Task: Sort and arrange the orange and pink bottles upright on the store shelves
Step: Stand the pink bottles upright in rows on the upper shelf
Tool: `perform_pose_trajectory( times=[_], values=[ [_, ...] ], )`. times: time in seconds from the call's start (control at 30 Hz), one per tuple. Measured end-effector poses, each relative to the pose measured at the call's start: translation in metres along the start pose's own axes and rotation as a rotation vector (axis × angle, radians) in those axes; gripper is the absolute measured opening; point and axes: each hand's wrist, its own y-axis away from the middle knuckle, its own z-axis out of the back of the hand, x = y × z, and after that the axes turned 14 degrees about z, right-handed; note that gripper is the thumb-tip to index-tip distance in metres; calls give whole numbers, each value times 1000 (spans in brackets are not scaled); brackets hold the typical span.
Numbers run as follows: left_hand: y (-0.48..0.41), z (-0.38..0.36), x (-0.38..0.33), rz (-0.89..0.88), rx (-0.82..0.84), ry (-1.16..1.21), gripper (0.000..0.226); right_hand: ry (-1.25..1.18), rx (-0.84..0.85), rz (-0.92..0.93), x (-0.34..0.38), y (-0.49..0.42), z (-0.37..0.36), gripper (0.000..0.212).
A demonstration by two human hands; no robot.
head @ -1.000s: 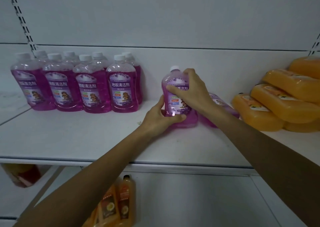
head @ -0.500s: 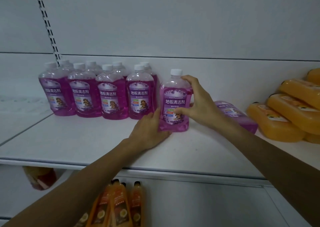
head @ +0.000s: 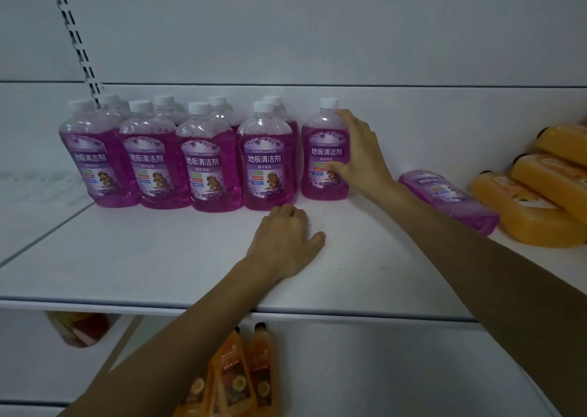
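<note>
standing upright at the right end of the near row, the held pink bottle is gripped by the right hand: the fingers are wrapped round its right side up to the shoulder and the thumb is pressed on the label. this is judged to be a steadying hold, made so that the bottle is squared up just beside the row of pink bottles; a narrow gap to its neighbour is seen. the left hand is rested on the shelf with fingers loosely bent and nothing held, its knuckles near the foot of the row, and is judged to be set there as a brace. a lying pink bottle is seen on its side further right, beside the orange bottles, which are piled flat, so the sorting is judged unfinished.

the far pink bottles are largely masked by the near ones and cannot be counted. the orange pile is cut off at the right edge. the lower orange bottles are partly hidden by the left forearm. a reddish object under the shelf cannot be identified.
</note>
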Motion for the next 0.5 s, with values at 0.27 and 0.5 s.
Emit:
perform_pose_trajectory(
  times=[0.27, 0.5],
  values=[
    [0, -2, 1, -4, -8, -13, 48, -31, -7, -26, -4, -9, -15, 90],
    [4, 6, -5, -92, -67, -99, 43, 84, 145, -93, -5, -1, 22, 103]
  ],
)
